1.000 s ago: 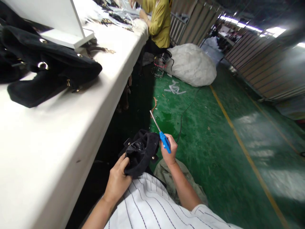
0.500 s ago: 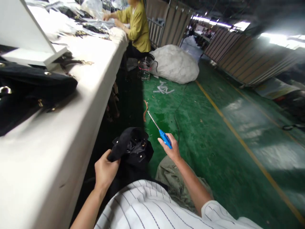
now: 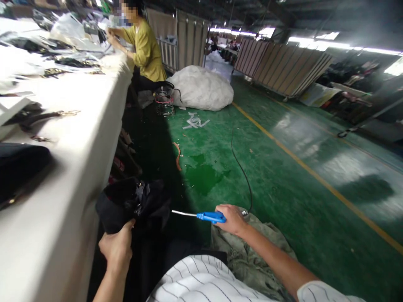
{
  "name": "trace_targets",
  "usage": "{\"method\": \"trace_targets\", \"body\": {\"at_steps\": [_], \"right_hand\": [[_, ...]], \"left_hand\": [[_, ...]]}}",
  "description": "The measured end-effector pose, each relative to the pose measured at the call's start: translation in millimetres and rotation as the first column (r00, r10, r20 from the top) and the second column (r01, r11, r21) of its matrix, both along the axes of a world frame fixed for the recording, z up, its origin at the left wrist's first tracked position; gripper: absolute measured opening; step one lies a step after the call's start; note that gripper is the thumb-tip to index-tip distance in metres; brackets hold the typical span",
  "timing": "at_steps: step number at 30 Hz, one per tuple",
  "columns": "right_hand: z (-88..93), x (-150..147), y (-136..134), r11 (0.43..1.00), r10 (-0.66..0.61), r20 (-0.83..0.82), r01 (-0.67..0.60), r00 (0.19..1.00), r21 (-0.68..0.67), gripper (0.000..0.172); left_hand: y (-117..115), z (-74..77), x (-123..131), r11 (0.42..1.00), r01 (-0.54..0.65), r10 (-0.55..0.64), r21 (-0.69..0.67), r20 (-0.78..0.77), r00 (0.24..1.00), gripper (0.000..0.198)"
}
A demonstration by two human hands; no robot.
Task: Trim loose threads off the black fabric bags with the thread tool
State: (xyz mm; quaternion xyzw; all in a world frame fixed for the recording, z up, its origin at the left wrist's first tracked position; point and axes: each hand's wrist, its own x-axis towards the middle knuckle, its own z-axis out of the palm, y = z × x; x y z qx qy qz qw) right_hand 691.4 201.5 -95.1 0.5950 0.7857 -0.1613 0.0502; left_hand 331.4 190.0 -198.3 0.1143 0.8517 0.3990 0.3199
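My left hand (image 3: 117, 247) is closed on the edge of a black fabric bag (image 3: 110, 205) with small shiny metal fittings, held beside the table. In my right hand (image 3: 231, 219) is a blue air blow gun (image 3: 210, 217). Its thin metal nozzle points left toward the bag, and the tip is a short way off from it. A dark hose (image 3: 241, 165) runs from behind that hand along the floor. Another black bag (image 3: 23, 170) lies on the white-covered table (image 3: 85, 176) at the left.
A co-worker in a yellow top (image 3: 147, 50) sits at the table's far end. A big white sack (image 3: 201, 88), a wire frame (image 3: 165, 104), white strips (image 3: 195, 121) and a brown strip (image 3: 178, 157) are on the green floor. Wheeled racks (image 3: 280, 69) stand farther back.
The bag in my left hand has moved left and lower. My right hand has lowered, and the blow gun has swung from pointing forward to pointing left. My view has turned right.
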Motion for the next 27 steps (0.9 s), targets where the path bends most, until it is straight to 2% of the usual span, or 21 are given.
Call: {"method": "trace_targets", "body": {"at_steps": [3,6,9,11,14,19,22,25,27], "right_hand": [[-4.5,0,11,0.999,0.017,0.044,-0.015,0.999,-0.04,0.02],[-8.3,1,22,0.996,-0.094,0.118,0.092,0.989,0.022,0.017],[-13.3,0,32,1.0,-0.025,0.132,0.024,0.991,0.007,0.019],[-16.7,-2,38,1.0,-0.007,0.134,0.007,0.991,0.002,0.02],[-19.5,-5,48,0.992,-0.112,0.138,0.102,0.984,0.079,0.02],[-14.7,-10,61,0.995,-0.042,0.079,0.035,0.996,0.091,0.021],[-9.2,-9,68,0.986,-0.11,0.075,0.099,0.991,0.137,0.021],[-5.7,-8,75,0.991,-0.06,0.072,0.05,0.996,0.124,0.022],[-4.4,-7,79,0.986,-0.096,0.079,0.084,0.992,0.143,0.022]], "left_hand": [[-6,13.6,1,0.98,-0.069,0.088,-0.187,0.093,0.992,0.044],[-11,24.4,0,0.967,-0.04,0.082,-0.251,0.159,0.984,0.042],[-15,28.9,-2,0.954,-0.026,0.092,-0.298,0.21,0.973,0.044],[-19,27.5,-3,0.959,-0.025,0.09,-0.282,0.219,0.972,0.043],[-26,20.4,-5,0.98,-0.008,0.048,-0.198,0.199,0.979,0.043],[-38,8.4,-10,0.993,0.107,-0.101,-0.041,0.133,0.986,0.051],[-42,7.4,-12,0.986,0.164,-0.159,-0.033,0.117,0.98,0.051],[-43,9.2,-11,0.973,0.229,-0.226,-0.029,0.098,0.969,0.05],[-43,9.6,-10,0.965,0.263,-0.261,-0.008,0.082,0.962,0.051]]}}
